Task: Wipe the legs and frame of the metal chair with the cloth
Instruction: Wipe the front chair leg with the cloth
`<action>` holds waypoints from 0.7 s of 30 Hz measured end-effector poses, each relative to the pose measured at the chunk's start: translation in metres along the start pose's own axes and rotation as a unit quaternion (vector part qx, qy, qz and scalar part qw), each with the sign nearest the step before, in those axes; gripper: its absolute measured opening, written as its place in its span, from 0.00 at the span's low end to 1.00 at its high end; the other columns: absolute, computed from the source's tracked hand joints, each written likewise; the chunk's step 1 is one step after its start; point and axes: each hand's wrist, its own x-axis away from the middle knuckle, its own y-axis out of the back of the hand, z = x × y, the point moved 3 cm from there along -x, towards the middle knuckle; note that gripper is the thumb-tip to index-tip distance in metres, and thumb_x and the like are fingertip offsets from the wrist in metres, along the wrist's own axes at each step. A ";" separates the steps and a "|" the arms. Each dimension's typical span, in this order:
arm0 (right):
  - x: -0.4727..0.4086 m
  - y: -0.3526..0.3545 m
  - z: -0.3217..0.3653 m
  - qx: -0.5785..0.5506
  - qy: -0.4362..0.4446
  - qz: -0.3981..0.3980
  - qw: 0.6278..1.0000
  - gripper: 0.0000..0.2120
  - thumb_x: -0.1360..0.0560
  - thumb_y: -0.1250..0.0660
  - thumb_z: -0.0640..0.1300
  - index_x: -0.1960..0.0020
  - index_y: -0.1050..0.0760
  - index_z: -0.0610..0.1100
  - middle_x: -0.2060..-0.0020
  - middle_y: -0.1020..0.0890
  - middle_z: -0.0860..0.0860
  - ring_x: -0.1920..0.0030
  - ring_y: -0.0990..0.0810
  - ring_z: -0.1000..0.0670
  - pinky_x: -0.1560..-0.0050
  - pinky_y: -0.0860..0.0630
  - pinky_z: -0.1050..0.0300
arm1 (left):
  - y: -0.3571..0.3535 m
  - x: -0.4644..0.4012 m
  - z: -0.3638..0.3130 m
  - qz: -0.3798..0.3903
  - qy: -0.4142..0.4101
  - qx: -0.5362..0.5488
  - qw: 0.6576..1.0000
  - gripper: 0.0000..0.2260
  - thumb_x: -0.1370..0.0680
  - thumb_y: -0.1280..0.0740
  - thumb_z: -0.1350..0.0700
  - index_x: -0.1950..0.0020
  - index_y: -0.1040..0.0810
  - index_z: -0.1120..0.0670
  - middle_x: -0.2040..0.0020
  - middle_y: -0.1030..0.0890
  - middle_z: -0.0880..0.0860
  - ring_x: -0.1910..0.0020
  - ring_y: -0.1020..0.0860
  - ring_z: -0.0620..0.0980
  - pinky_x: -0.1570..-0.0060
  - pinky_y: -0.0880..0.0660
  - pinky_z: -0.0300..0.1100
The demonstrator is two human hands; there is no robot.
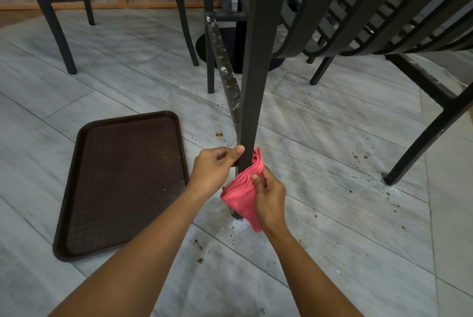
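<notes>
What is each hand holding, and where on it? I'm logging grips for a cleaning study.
The left hand grips the chair leg near its lower end. The right hand pinches the bunched pink cloth against that leg.

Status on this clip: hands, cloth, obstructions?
Left hand gripping chair leg. Right hand holding pink cloth against leg. Brown tray lying left, clear.

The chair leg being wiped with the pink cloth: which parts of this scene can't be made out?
Head view:
- The chair leg: its lower stretch hidden by the pink cloth and right hand.
- Left hand: fingertips hidden behind the leg.
- Chair seat: cut off by the top edge.
- Floor specks: too small to identify.
</notes>
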 end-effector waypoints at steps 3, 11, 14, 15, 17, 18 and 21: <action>0.000 0.000 -0.008 0.015 -0.007 -0.003 1.000 0.13 0.22 0.40 0.35 0.44 0.23 0.49 0.58 0.20 0.59 0.57 0.22 0.68 0.56 0.30 0.78 | 0.000 0.000 0.000 0.002 0.003 -0.001 1.000 0.21 0.39 0.36 0.32 0.61 0.18 0.48 0.60 0.16 0.48 0.56 0.17 0.43 0.46 0.22 0.50; 0.006 -0.002 -0.024 0.052 -0.045 0.004 0.998 0.13 0.21 0.42 0.38 0.39 0.25 0.48 0.50 0.19 0.52 0.49 0.22 0.59 0.46 0.27 0.71 | -0.001 0.001 0.001 0.001 0.010 0.001 1.000 0.21 0.39 0.35 0.32 0.60 0.18 0.48 0.59 0.16 0.48 0.55 0.17 0.43 0.45 0.23 0.50; 0.011 -0.002 -0.025 0.077 -0.038 0.032 0.996 0.19 0.21 0.42 0.34 0.36 0.30 0.51 0.49 0.21 0.54 0.49 0.23 0.60 0.42 0.26 0.62 | -0.001 0.001 0.001 0.002 0.010 0.000 1.000 0.20 0.38 0.35 0.33 0.61 0.18 0.48 0.59 0.16 0.48 0.55 0.17 0.43 0.44 0.23 0.51; 0.012 -0.003 -0.025 0.080 -0.031 0.049 0.995 0.24 0.23 0.42 0.32 0.35 0.33 0.55 0.48 0.21 0.54 0.48 0.23 0.59 0.42 0.26 0.62 | -0.001 0.001 0.001 0.002 0.011 0.000 1.000 0.20 0.38 0.35 0.33 0.61 0.18 0.48 0.59 0.16 0.48 0.55 0.17 0.43 0.44 0.23 0.51; 0.014 -0.004 -0.026 0.102 -0.011 0.073 0.992 0.30 0.26 0.41 0.29 0.36 0.37 0.60 0.45 0.21 0.52 0.45 0.23 0.56 0.42 0.26 0.60 | -0.001 0.001 0.001 0.000 0.012 0.002 1.000 0.19 0.38 0.35 0.33 0.62 0.19 0.47 0.60 0.16 0.46 0.56 0.17 0.43 0.44 0.23 0.50; 0.013 -0.003 -0.027 0.120 0.000 0.073 0.990 0.30 0.26 0.41 0.28 0.35 0.36 0.58 0.45 0.22 0.51 0.44 0.23 0.54 0.40 0.26 0.57 | -0.001 0.001 0.001 -0.001 0.012 0.003 1.000 0.19 0.39 0.35 0.33 0.63 0.19 0.46 0.61 0.16 0.46 0.56 0.17 0.43 0.44 0.23 0.50; 0.011 0.000 -0.030 0.155 0.024 0.042 0.987 0.24 0.26 0.40 0.28 0.34 0.31 0.47 0.44 0.23 0.51 0.43 0.24 0.53 0.37 0.28 0.51 | -0.002 0.001 -0.001 -0.002 0.010 -0.001 1.000 0.18 0.39 0.36 0.33 0.64 0.19 0.45 0.62 0.17 0.44 0.57 0.18 0.41 0.45 0.23 0.50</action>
